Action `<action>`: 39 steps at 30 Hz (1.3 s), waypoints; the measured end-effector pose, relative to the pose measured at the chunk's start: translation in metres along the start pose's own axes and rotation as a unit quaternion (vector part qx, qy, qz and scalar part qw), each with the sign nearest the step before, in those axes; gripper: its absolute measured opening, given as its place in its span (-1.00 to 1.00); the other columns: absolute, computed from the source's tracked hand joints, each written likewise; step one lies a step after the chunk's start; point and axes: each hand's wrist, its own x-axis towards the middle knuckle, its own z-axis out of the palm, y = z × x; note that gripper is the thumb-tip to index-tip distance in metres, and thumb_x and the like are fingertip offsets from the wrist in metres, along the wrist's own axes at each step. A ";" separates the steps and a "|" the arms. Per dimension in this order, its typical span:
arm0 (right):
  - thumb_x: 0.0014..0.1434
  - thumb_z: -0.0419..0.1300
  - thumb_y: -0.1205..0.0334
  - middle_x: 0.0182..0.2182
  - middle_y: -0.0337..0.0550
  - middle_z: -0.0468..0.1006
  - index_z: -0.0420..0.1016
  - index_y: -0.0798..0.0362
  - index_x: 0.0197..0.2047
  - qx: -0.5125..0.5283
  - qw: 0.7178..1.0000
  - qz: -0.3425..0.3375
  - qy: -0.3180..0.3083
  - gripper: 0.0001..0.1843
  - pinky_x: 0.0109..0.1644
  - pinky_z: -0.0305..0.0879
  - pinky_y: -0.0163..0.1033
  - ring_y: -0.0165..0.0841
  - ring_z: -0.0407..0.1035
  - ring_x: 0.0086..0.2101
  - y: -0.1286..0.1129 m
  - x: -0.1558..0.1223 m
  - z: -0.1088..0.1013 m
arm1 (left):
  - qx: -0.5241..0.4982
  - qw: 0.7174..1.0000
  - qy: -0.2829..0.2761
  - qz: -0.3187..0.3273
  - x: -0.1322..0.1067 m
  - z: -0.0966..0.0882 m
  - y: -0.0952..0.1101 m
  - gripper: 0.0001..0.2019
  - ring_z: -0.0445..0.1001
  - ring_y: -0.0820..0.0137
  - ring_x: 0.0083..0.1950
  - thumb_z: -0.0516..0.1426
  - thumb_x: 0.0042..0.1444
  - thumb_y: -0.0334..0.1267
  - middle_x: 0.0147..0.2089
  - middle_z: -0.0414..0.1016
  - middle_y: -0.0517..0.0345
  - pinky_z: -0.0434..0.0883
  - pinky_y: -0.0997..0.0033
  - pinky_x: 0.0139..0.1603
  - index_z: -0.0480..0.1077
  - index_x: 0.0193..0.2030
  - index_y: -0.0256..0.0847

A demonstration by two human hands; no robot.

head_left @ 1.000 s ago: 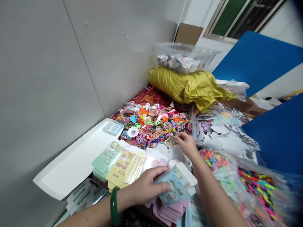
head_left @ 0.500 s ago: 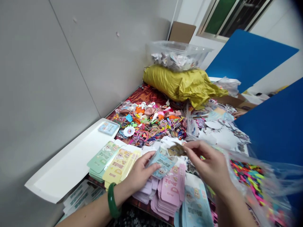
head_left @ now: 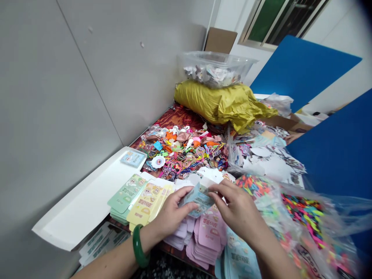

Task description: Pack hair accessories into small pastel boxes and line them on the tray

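Note:
In front of me, my left hand grips a small light blue printed card box, thumb on its face and fingers behind. My right hand is closed at the box's upper right edge, its fingertips pinching there; anything else between them is hidden. Under and around the hands lie stacks of flat printed card boxes: green, yellow, pink and light blue. A pale purple stack sits partly below my left hand.
Colourful hair ties and trinkets are heaped behind the stacks. A white tray holds one finished-looking blue packet. Clear bags of bright small pieces stand at right. A yellow sack supports a clear plastic tub.
My right hand has moved left and down to the blue box. The brown picture cutout it held is now out of sight. My left hand keeps its grip.

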 end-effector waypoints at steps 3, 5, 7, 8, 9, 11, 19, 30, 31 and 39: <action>0.24 0.03 0.28 -0.41 -0.17 0.41 0.47 0.02 -0.34 0.008 0.999 0.006 -0.035 -0.79 -0.34 0.19 -0.28 -0.35 0.35 -0.41 -0.002 -0.001 0.003 | 0.001 1.000 -0.016 0.003 0.000 0.000 -0.002 -0.64 0.42 0.24 0.03 0.20 0.08 -0.26 0.02 0.48 0.06 0.33 0.26 0.09 0.37 0.05 -0.18; 0.23 0.04 0.28 -0.43 -0.18 0.40 0.47 0.02 -0.38 0.001 0.999 0.008 -0.048 -0.79 -0.36 0.17 -0.29 -0.35 0.34 -0.43 -0.003 0.000 0.003 | 0.004 1.000 -0.029 0.005 -0.001 0.000 -0.003 -0.66 0.43 0.25 0.01 0.20 0.09 -0.27 -0.01 0.49 0.07 0.33 0.26 0.08 0.38 0.03 -0.18; 0.22 0.03 0.31 -0.43 -0.18 0.42 0.50 0.02 -0.34 -0.013 0.999 0.003 -0.049 -0.78 -0.37 0.16 -0.29 -0.34 0.35 -0.42 -0.004 0.000 0.002 | 0.013 0.999 -0.029 0.009 -0.001 0.000 -0.003 -0.66 0.43 0.25 -0.01 0.20 0.08 -0.27 -0.03 0.49 0.07 0.33 0.26 0.08 0.39 0.03 -0.18; 0.21 0.03 0.33 -0.44 -0.18 0.43 0.51 0.01 -0.31 -0.016 0.999 -0.004 -0.050 -0.77 -0.37 0.16 -0.30 -0.34 0.36 -0.42 -0.005 0.000 0.001 | 0.017 0.999 -0.026 0.011 -0.002 0.000 -0.003 -0.66 0.43 0.25 -0.01 0.20 0.08 -0.27 -0.02 0.49 0.07 0.33 0.26 0.09 0.39 0.03 -0.18; 0.21 0.02 0.35 -0.44 -0.18 0.44 0.53 0.01 -0.29 -0.016 0.998 -0.009 -0.052 -0.76 -0.37 0.17 -0.30 -0.34 0.37 -0.42 -0.005 0.001 0.000 | 0.019 1.000 -0.021 0.012 -0.002 0.000 -0.004 -0.65 0.42 0.25 0.00 0.20 0.08 -0.27 -0.02 0.49 0.07 0.32 0.26 0.09 0.39 0.03 -0.18; 0.20 0.02 0.37 -0.45 -0.18 0.47 0.55 0.01 -0.25 -0.016 0.998 -0.013 -0.060 -0.73 -0.37 0.17 -0.31 -0.34 0.39 -0.41 -0.007 0.001 -0.001 | 0.018 1.000 -0.016 0.013 -0.002 0.000 -0.006 -0.65 0.42 0.25 0.01 0.20 0.08 -0.27 -0.01 0.49 0.08 0.31 0.26 0.10 0.38 0.04 -0.16; 0.20 0.02 0.35 -0.35 -0.15 0.57 0.51 -0.02 -0.08 -0.005 0.994 0.012 -0.109 -0.69 -0.30 0.23 -0.28 -0.30 0.44 -0.35 -0.012 -0.004 -0.003 | 0.019 1.000 0.012 -0.013 0.000 -0.003 -0.005 -0.66 0.44 0.24 -0.03 0.18 0.09 -0.18 -0.01 0.48 0.08 0.40 0.33 -0.04 0.37 0.02 -0.15; 0.15 0.06 0.19 -0.30 -0.08 0.62 0.59 0.01 -0.26 -0.071 0.966 0.211 0.129 -0.74 -0.24 0.26 -0.20 -0.22 0.45 -0.30 0.076 0.004 -0.038 | 0.000 0.998 0.027 -0.065 0.002 -0.009 -0.006 -0.57 0.43 0.38 -0.30 0.18 0.09 -0.10 -0.06 0.48 0.06 0.37 0.53 -0.48 0.29 0.09 -0.15; 0.13 0.07 0.20 -0.34 -0.08 0.62 0.59 0.01 -0.30 -0.105 0.954 0.248 0.135 -0.75 -0.28 0.24 -0.22 -0.22 0.45 -0.33 0.091 -0.001 -0.046 | 0.000 0.997 0.035 -0.068 0.001 -0.011 -0.006 -0.57 0.43 0.36 -0.28 0.19 0.08 -0.10 -0.04 0.48 0.06 0.38 0.52 -0.47 0.30 0.09 -0.15; -0.17 0.17 0.37 -0.49 -0.03 0.57 0.59 0.07 -0.45 -0.125 0.873 0.464 0.084 -0.81 -0.47 0.06 -0.24 -0.24 0.35 -0.49 0.187 -0.078 -0.088 | 0.000 0.994 0.058 -0.093 0.003 -0.016 -0.002 -0.55 0.46 0.28 -0.15 0.21 0.05 -0.08 -0.02 0.49 0.06 0.40 0.52 -0.43 0.30 0.06 -0.16</action>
